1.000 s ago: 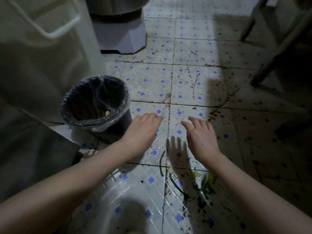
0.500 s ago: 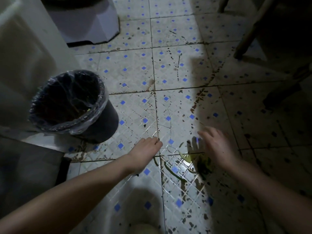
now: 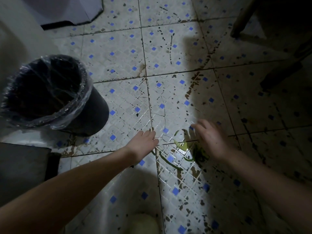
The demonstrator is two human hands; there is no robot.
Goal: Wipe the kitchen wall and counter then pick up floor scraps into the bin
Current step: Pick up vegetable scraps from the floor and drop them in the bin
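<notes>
The floor scraps (image 3: 183,146), consisting of a pale green piece, a long green strip (image 3: 168,162) and a darker green clump (image 3: 200,155), are located on the tiled floor (image 3: 118,53) in the lower centre of the view; none is lifted. The right hand (image 3: 211,139) is positioned over the clump, its fingers (image 3: 200,124) spread and straight with nothing held; contact with the scraps cannot be confirmed. The left hand (image 3: 143,143) is placed just beside the strip, low over the tiles, its fingers (image 3: 151,134) extended together and likewise empty. The bin (image 3: 94,114), fitted with a clear plastic liner (image 3: 74,105), is set upright near the left hand and apart from the scraps; its interior is too dark for contents to be identified. Wall and tabletop are not shown, so the wiping stage cannot be verified. The pick-up stage is judged to be at its start: all visible scraps are yet to be gathered and transferred to the bin. Dark specks and stains are noted across the tiles, and a furniture leg (image 3: 243,17) stands well apart at upper right.
</notes>
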